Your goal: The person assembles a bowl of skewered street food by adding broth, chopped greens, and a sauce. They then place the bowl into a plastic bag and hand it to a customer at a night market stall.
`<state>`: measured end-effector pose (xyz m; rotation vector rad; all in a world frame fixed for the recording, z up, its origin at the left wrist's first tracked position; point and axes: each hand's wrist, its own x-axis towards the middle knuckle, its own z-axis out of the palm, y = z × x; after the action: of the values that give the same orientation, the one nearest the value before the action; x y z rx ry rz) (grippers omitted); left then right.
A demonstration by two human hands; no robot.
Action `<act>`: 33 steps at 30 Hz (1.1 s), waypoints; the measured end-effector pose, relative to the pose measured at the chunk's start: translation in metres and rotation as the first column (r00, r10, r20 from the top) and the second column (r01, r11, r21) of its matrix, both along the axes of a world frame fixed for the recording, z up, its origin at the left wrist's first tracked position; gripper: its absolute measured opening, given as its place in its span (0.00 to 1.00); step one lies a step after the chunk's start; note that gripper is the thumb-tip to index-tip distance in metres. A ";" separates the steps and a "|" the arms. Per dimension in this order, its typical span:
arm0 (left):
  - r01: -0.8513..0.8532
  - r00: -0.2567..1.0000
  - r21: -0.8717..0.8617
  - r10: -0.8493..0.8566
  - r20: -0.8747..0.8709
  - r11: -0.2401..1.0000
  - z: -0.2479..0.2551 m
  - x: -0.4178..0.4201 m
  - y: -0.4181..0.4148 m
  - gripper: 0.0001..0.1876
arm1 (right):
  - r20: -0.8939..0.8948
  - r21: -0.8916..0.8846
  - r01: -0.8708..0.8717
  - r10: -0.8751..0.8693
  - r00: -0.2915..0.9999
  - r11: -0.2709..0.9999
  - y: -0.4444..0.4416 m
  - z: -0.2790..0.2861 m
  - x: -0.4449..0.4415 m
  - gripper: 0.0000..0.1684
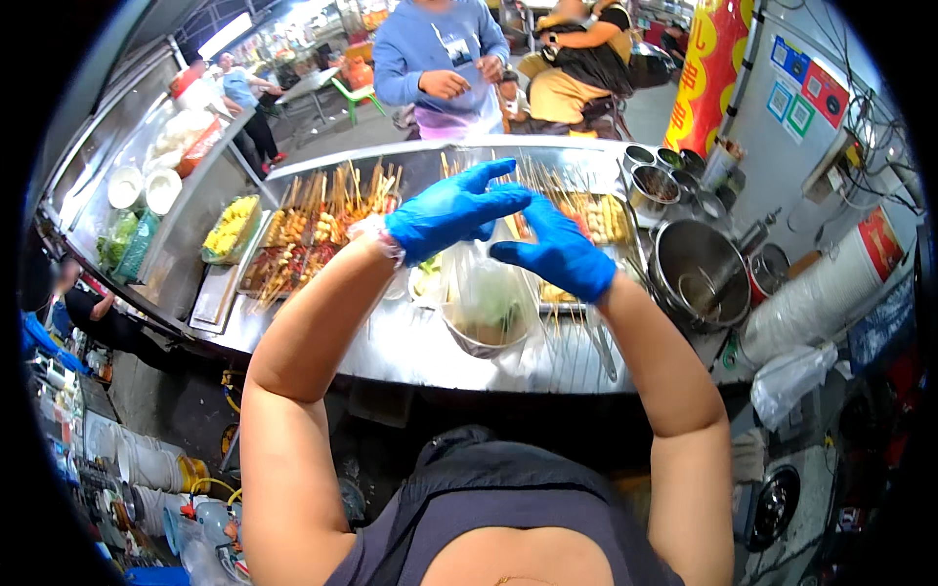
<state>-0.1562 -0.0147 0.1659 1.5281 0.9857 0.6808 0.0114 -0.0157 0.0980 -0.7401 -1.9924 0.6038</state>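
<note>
My left hand (458,209), in a blue disposable glove, is raised over the counter with its fingers pointing right. Opposite it, my right hand (557,245), gloved in blue too, has its thumb and fingers apart. The fingertips of both hands meet or overlap above a clear plastic bag (495,275); whether any finger pinches the bag's top cannot be told. A round bowl (487,344) with food and some greens sits inside the bag on the metal counter. Behind the hands lie trays of skewered food (308,234), the sticks pointing away from me. Metal tongs (604,351) lie right of the bag.
At the right stand a large steel pot (700,271), seasoning containers (654,187) and a long stack of bowls (821,297) in plastic. A container of yellow food (232,231) is at the left. A person in a blue hoodie (440,66) stands across the counter.
</note>
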 end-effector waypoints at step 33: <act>-0.457 0.885 0.399 0.358 0.300 0.795 -0.094 -0.139 0.445 0.19 | 0.257 0.471 0.495 -0.650 0.715 0.730 0.456 0.001 -0.128 0.12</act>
<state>-0.2953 0.4302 0.0719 1.6082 1.0505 1.4475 -0.1166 0.4404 0.0991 -1.2591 -1.9843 -0.3422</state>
